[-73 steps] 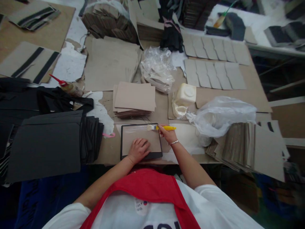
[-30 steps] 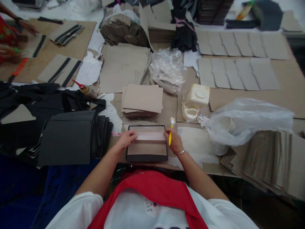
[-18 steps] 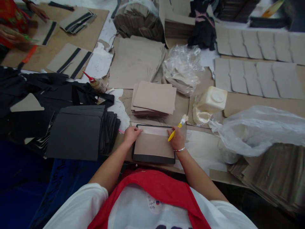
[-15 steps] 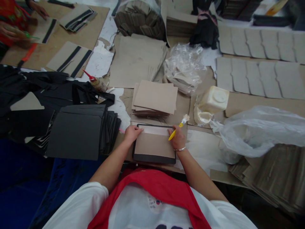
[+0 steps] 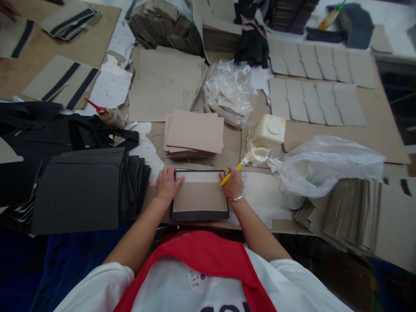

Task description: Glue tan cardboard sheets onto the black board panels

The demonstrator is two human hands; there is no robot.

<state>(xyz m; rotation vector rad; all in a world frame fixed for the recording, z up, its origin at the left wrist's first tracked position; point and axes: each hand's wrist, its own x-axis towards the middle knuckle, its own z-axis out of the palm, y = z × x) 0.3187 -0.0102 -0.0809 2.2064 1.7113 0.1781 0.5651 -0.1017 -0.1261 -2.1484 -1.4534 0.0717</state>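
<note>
A flat tan board with a black border and a white strip along its far side (image 5: 199, 197) lies on the table before me. My left hand (image 5: 167, 185) grips its left edge, thumb on the top face and fingers along the side. My right hand (image 5: 233, 183) is at its right edge, closed around a yellow-handled paintbrush (image 5: 227, 177) whose bristles point away toward the cut-open white plastic container (image 5: 270, 130). I cannot tell whether the bristles touch it. Just beyond the board sits a stack of tan cards (image 5: 195, 132).
Black sheets (image 5: 81, 190) are stacked at left beside black fabric (image 5: 39, 125). A red-tipped bottle (image 5: 108, 118) lies behind them. Clear plastic (image 5: 328, 162) and piled grey board (image 5: 344, 212) are at right. Another person's hand (image 5: 8, 9) shows at top left.
The view has swung to the right, so most things sit farther left. My left hand's fingers have shifted from a pinch at the board's far corner to lying along its left edge.
</note>
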